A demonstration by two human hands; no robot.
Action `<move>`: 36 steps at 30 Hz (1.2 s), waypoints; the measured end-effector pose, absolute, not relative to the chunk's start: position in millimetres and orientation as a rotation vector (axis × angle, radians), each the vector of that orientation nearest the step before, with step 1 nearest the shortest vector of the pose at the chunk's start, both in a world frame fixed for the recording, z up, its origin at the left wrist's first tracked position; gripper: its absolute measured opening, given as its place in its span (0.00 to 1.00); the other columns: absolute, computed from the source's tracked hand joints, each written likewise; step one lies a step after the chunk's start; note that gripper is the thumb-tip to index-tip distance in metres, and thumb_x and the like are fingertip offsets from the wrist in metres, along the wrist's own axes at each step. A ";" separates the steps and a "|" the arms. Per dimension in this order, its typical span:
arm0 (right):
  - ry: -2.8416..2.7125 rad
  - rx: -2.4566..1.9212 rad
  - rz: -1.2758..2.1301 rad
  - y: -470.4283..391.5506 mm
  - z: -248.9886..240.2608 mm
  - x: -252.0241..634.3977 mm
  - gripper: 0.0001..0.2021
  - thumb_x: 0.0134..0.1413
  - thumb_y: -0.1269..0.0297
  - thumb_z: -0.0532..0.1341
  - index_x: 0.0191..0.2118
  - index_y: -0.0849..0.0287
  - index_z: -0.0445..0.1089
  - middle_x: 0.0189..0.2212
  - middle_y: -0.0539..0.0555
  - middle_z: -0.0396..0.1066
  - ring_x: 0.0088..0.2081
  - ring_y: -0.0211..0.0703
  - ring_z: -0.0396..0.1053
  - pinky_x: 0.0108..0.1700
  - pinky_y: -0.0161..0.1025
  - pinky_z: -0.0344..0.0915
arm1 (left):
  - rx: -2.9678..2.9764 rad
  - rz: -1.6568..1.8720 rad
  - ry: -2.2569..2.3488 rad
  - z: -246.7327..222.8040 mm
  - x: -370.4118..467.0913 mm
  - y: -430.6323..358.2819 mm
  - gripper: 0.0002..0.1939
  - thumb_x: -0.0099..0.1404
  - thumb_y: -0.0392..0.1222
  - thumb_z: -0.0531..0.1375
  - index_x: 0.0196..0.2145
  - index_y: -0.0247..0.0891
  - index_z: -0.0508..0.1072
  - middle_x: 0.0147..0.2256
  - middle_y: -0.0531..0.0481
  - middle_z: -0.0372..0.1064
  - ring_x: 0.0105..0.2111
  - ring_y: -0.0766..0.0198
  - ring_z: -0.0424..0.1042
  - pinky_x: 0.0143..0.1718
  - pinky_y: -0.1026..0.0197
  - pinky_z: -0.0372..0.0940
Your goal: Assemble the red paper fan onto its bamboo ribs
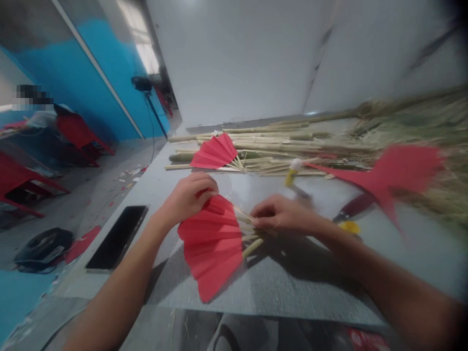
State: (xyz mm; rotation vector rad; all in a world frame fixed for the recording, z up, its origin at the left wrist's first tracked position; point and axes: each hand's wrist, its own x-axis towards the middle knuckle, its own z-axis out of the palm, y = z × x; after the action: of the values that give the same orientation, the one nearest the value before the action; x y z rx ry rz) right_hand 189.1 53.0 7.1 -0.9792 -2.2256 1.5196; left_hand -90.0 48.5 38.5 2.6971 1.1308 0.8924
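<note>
A pleated red paper fan [214, 248] with thin bamboo ribs [252, 243] is spread over the grey table, its paper to the left and its ribs to the right. At the fan's upper edge, my left hand [195, 192] pinches the red paper between thumb and fingers. My right hand [280, 214] has its fingertips closed on the bamboo ribs near where they come together. Behind my hands lies a second, smaller red fan [215, 152] on bamboo sticks.
Bamboo sticks [270, 141] lie along the wall. A glue tube [292, 173], a dark-handled tool [353, 207] and red paper scraps [398, 170] are at the right. A phone [117, 239] lies left on the table [190, 292]. A person sits far left.
</note>
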 end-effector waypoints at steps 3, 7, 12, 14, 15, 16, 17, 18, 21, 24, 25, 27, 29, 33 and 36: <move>-2.231 -0.957 1.543 50.7 10.1 187.8 0.11 0.51 0.60 0.63 0.28 0.62 0.77 0.20 0.47 0.66 0.24 0.34 0.59 0.28 0.33 0.53 | 2.651 0.861 1.186 37.2 -88.2 48.9 0.07 0.66 0.32 0.57 0.34 0.38 0.75 0.36 0.45 0.75 0.38 0.58 0.72 0.41 0.57 0.66; -2.229 -0.942 1.542 49.8 12.5 187.6 0.10 0.50 0.60 0.63 0.28 0.62 0.76 0.20 0.47 0.66 0.24 0.34 0.59 0.28 0.34 0.53 | 2.617 0.835 1.246 35.3 -86.8 49.4 0.05 0.67 0.33 0.57 0.34 0.37 0.73 0.33 0.48 0.72 0.34 0.61 0.69 0.37 0.59 0.63; -2.259 -0.949 1.520 49.6 15.0 187.3 0.10 0.51 0.60 0.62 0.27 0.61 0.75 0.20 0.47 0.66 0.24 0.35 0.60 0.29 0.34 0.54 | 2.605 0.794 1.281 30.6 -87.5 51.4 0.04 0.67 0.34 0.57 0.35 0.38 0.72 0.33 0.50 0.72 0.34 0.61 0.69 0.37 0.60 0.62; -2.291 -0.953 1.507 49.4 15.0 186.9 0.09 0.52 0.61 0.62 0.28 0.61 0.75 0.20 0.47 0.66 0.25 0.35 0.60 0.29 0.34 0.55 | 2.602 0.777 1.289 29.1 -87.7 52.2 0.04 0.67 0.34 0.57 0.35 0.39 0.71 0.33 0.50 0.72 0.35 0.61 0.70 0.38 0.60 0.62; -2.305 -0.955 1.497 49.3 14.5 186.8 0.09 0.52 0.62 0.61 0.28 0.61 0.75 0.21 0.47 0.67 0.25 0.35 0.61 0.29 0.34 0.55 | 2.602 0.770 1.293 28.6 -87.7 52.6 0.04 0.66 0.33 0.57 0.35 0.39 0.71 0.33 0.50 0.72 0.34 0.61 0.70 0.37 0.60 0.62; -2.315 -0.956 1.485 49.3 13.7 186.8 0.09 0.52 0.62 0.61 0.29 0.61 0.75 0.21 0.47 0.67 0.25 0.35 0.61 0.29 0.34 0.55 | 2.604 0.764 1.291 28.4 -87.6 52.8 0.04 0.67 0.33 0.57 0.35 0.39 0.71 0.33 0.51 0.72 0.34 0.61 0.70 0.37 0.59 0.62; -2.319 -0.959 1.471 49.4 12.5 186.9 0.09 0.53 0.62 0.61 0.31 0.61 0.75 0.21 0.47 0.68 0.25 0.35 0.62 0.29 0.33 0.55 | 2.608 0.761 1.280 28.4 -87.3 53.0 0.05 0.67 0.34 0.57 0.35 0.39 0.71 0.33 0.50 0.72 0.34 0.61 0.70 0.37 0.59 0.63; -2.318 -0.964 1.457 49.5 11.2 187.1 0.09 0.54 0.61 0.61 0.32 0.61 0.75 0.22 0.47 0.68 0.25 0.35 0.62 0.29 0.33 0.55 | 2.617 0.766 1.259 28.4 -87.1 53.3 0.05 0.68 0.34 0.56 0.35 0.39 0.71 0.34 0.50 0.72 0.35 0.61 0.70 0.38 0.59 0.64; -2.314 -0.976 1.417 50.3 8.0 187.6 0.11 0.56 0.59 0.61 0.34 0.61 0.75 0.22 0.47 0.68 0.25 0.35 0.62 0.28 0.33 0.55 | 2.657 0.853 1.189 28.9 -86.1 54.3 0.06 0.69 0.34 0.55 0.35 0.38 0.72 0.43 0.44 0.71 0.44 0.58 0.72 0.45 0.56 0.66; -2.315 -1.002 1.369 50.9 7.5 187.2 0.11 0.57 0.58 0.60 0.34 0.61 0.74 0.22 0.48 0.70 0.25 0.35 0.63 0.27 0.33 0.56 | 2.686 0.954 1.198 28.4 -85.2 55.3 0.07 0.69 0.33 0.55 0.36 0.38 0.73 0.50 0.40 0.66 0.53 0.54 0.68 0.52 0.51 0.66; -2.309 -1.022 1.366 50.9 8.0 186.8 0.11 0.56 0.59 0.60 0.35 0.61 0.75 0.22 0.49 0.71 0.25 0.36 0.64 0.28 0.33 0.56 | 2.688 0.970 1.208 28.0 -84.8 55.5 0.07 0.69 0.34 0.56 0.37 0.38 0.74 0.50 0.40 0.66 0.54 0.53 0.68 0.53 0.50 0.66; -2.288 -1.073 1.377 51.0 9.2 185.9 0.10 0.56 0.60 0.61 0.36 0.61 0.75 0.23 0.49 0.72 0.25 0.36 0.65 0.28 0.33 0.57 | 2.683 1.015 1.224 26.6 -84.0 55.7 0.07 0.69 0.34 0.56 0.37 0.39 0.74 0.50 0.40 0.65 0.54 0.53 0.68 0.52 0.50 0.67; -2.270 -1.128 1.358 51.2 10.4 184.8 0.10 0.55 0.61 0.61 0.37 0.61 0.75 0.24 0.50 0.73 0.26 0.37 0.67 0.29 0.33 0.58 | 2.678 1.094 1.251 24.8 -82.9 55.6 0.06 0.68 0.34 0.57 0.37 0.40 0.74 0.52 0.40 0.63 0.54 0.53 0.68 0.53 0.49 0.68; -2.238 -1.201 1.299 52.0 10.1 183.2 0.10 0.55 0.60 0.62 0.36 0.61 0.74 0.27 0.52 0.75 0.28 0.39 0.69 0.30 0.34 0.60 | 2.671 1.215 1.325 22.0 -81.9 55.7 0.04 0.67 0.35 0.59 0.36 0.40 0.75 0.57 0.42 0.59 0.55 0.53 0.67 0.57 0.45 0.66; -2.182 -1.165 1.331 52.1 7.5 182.1 0.08 0.54 0.61 0.62 0.34 0.61 0.72 0.28 0.52 0.75 0.30 0.39 0.69 0.31 0.34 0.61 | 2.649 1.204 1.379 20.4 -82.4 56.4 0.04 0.67 0.35 0.59 0.35 0.40 0.74 0.56 0.42 0.60 0.51 0.54 0.68 0.56 0.45 0.66</move>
State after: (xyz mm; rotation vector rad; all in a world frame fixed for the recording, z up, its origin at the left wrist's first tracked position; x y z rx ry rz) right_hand 182.1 52.1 7.5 -1.1649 -2.1819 1.3306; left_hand -82.4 56.4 20.4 2.6491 1.3787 1.2036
